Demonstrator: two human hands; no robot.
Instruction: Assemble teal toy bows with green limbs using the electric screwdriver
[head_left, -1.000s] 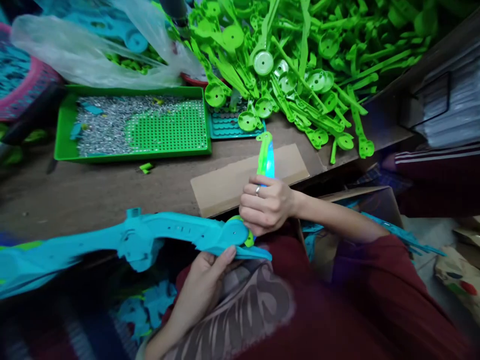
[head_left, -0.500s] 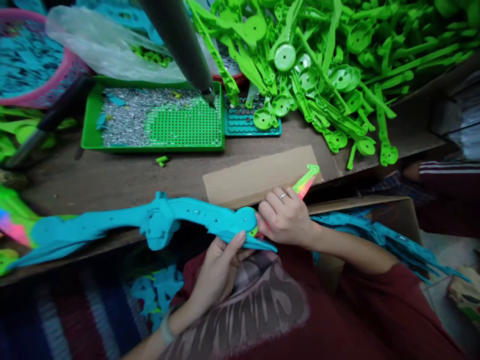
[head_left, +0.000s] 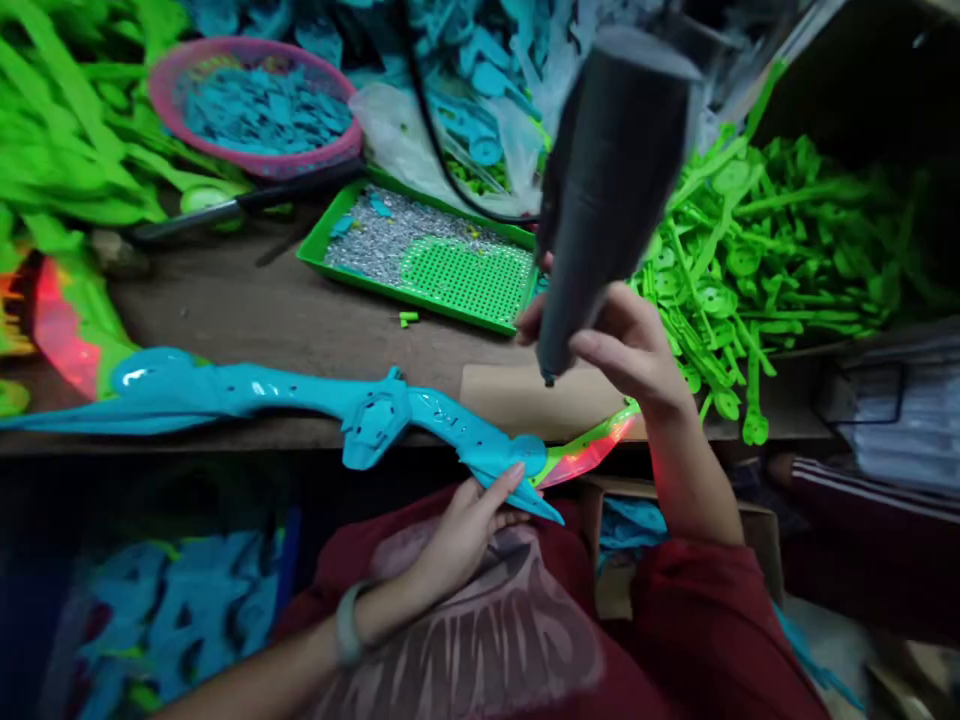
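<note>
A long blue plastic toy bow (head_left: 300,392) lies along the table's front edge, with glowing red and green pieces at its ends. My left hand (head_left: 469,530) is closed on its right part, thumb on top near the round joint. The red and green end piece (head_left: 589,452) sticks out to the right of that joint. Above it, my right hand (head_left: 637,345) is around the lower part of a dark electric screwdriver (head_left: 585,220), which points tip down. Some of its fingers are hidden behind the tool. The tip is apart from the bow.
A green tray (head_left: 465,280) holds small silver screws. Behind it are a pink basket (head_left: 247,160) of blue parts and a plastic bag (head_left: 397,125). Green parts (head_left: 750,250) are heaped at the right. A cardboard strip (head_left: 510,395) lies near the table edge.
My right hand has left the bow's right joint and moved up to the screwdriver, which now hangs lower and nearer. My left hand still holds the bow. The camera view has shifted.
</note>
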